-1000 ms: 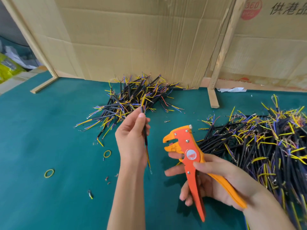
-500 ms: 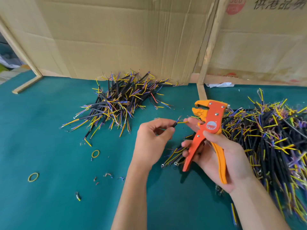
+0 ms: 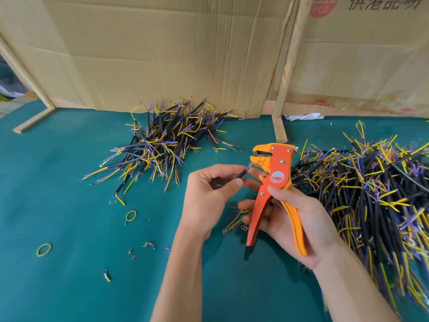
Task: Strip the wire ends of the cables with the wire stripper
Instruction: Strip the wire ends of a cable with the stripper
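Bright, even daylight throws soft shadows on the bench (image 3: 69, 182) (edges bow outward, printed lettering up top slightly blurred).

Wire stripper (image 3: 276, 180), centre right: orange body, yellow-orange jaws and handle, round red-and-white label. Cable heaps, upper centre (image 3: 167, 145) and right (image 3: 371, 194): black sheaths with yellow, blue and purple wires. Counter (image 3: 58, 182): teal. Rubber bands (image 3: 43, 249), lower left: yellow. Cardboard (image 3: 162, 54), top: tan.
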